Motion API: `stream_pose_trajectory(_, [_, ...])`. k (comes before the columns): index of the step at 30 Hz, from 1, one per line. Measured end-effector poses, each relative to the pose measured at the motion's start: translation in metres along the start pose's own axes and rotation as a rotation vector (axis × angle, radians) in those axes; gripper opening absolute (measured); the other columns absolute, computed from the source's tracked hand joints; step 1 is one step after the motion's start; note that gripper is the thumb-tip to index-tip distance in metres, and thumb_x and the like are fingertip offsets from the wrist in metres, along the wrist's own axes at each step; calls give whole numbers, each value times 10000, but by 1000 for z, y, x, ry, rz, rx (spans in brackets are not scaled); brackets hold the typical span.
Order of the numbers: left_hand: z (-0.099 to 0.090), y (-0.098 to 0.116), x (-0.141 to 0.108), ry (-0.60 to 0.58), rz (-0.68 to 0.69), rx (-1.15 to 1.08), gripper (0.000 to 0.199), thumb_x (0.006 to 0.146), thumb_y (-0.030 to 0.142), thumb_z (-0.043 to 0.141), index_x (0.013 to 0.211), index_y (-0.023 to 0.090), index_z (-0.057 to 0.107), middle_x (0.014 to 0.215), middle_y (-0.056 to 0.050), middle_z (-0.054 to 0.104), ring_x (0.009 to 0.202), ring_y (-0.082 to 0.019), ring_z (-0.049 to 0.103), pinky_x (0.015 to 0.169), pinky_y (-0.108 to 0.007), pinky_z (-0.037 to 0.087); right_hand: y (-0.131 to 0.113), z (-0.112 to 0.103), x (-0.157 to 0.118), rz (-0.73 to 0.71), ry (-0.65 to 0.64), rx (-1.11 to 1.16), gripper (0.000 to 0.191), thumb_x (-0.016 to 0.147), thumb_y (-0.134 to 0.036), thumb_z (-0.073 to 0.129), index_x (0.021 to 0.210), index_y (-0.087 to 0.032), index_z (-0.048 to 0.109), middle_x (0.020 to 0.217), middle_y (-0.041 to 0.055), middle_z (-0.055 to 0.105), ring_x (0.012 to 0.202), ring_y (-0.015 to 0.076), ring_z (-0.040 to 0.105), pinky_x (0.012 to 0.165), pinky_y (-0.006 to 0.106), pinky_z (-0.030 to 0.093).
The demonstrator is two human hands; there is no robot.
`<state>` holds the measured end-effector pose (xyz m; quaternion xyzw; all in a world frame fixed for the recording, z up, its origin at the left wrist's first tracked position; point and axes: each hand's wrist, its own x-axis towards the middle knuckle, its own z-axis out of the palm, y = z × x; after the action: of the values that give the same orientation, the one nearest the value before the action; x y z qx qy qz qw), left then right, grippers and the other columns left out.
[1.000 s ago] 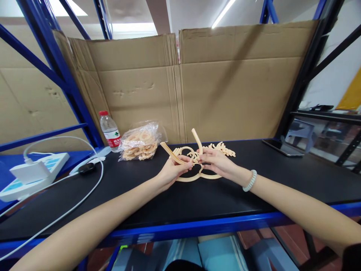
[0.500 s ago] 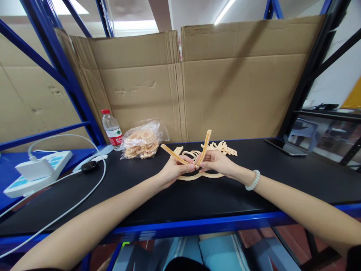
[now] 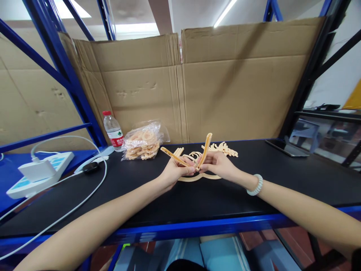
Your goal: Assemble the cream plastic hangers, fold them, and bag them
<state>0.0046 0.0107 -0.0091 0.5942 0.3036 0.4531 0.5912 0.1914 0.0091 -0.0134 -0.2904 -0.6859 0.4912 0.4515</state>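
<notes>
While the left hand (image 3: 174, 172) pinches a pale left strip (image 3: 175, 156) and the right hand (image 3: 222, 165) a right strip (image 3: 205, 148) mid-frame, lower ends come together; joined or not, can't tell. Just beyond, a curved piece (image 3: 189, 180) lies flat; right of centre, curly pieces (image 3: 225, 149) look unused; left of centre, bagged pieces (image 3: 142, 142) likewise.

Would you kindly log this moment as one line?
left hand: holds pale strip; right hand: holds second strip; strips: lower ends close, contact unclear

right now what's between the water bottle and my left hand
In the head view, the clear bag of cream-coloured pieces lies between the water bottle and your left hand, then some black tabletop.
</notes>
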Motion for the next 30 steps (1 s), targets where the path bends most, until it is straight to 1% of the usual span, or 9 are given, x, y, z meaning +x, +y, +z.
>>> stream_pose_trajectory(8, [8,-1,-9,150,-14,-94,321,478,244,883,645,119,639,614,-13,669,578,-115,629,635,-247,529,2,8,-5,-99,94,-76,241,686,-338,765,812,-181,631,736,32,678,714,189,673,741,360,570])
stream_pose_trajectory(14, [10,3,-9,170,-46,-150,342,477,244,896,666,111,643,647,-19,686,599,-109,651,645,-221,544,9,16,-7,-148,197,-86,268,711,-384,756,834,-189,620,794,41,673,737,184,664,734,347,571])
stream_pose_trajectory(17, [9,4,-7,175,-59,-173,366,455,241,903,692,105,659,675,-27,691,635,-121,664,666,-225,553,6,15,-3,-132,183,-47,276,706,-367,763,830,-187,594,792,30,649,729,167,651,705,325,579])
stream_pose_trajectory(19, [6,6,-4,177,-62,-177,375,467,236,899,731,106,666,674,-20,683,626,-113,657,659,-223,554,1,6,1,-137,143,-17,329,683,-345,782,897,-196,581,877,33,632,774,165,640,635,284,579])
stream_pose_trajectory(21, [2,9,-1,181,-47,-167,353,511,227,884,750,115,650,659,1,663,592,-88,633,640,-210,550,-6,-9,4,-163,119,24,448,658,-313,801,1022,-223,556,965,32,612,807,161,627,550,234,554])
stream_pose_trajectory(24, [-3,12,3,185,-35,-166,317,567,199,859,696,130,578,608,36,619,551,-61,600,620,-191,543,-15,-39,7,-179,104,31,596,659,-282,804,1165,-261,489,935,13,637,721,135,623,510,213,518])
stream_pose_trajectory(25, [-4,14,4,183,-47,-166,317,582,187,851,681,134,556,588,42,604,542,-58,595,614,-188,542,-16,-48,8,-160,71,-7,575,662,-286,803,1151,-249,502,901,12,652,680,129,623,520,226,521])
stream_pose_trajectory(27, [-7,18,6,173,-96,-157,294,613,169,830,690,138,548,579,36,602,540,-71,605,598,-194,546,-19,-66,8,-97,-42,-138,441,666,-309,797,1033,-198,578,841,23,669,638,132,626,553,256,531])
stream_pose_trajectory(30, [-19,28,11,147,-191,-129,236,640,143,797,764,138,597,662,-15,665,591,-122,657,578,-223,557,-22,-85,7,-12,-198,-382,291,688,-351,769,861,-149,651,802,47,678,668,154,639,606,285,531])
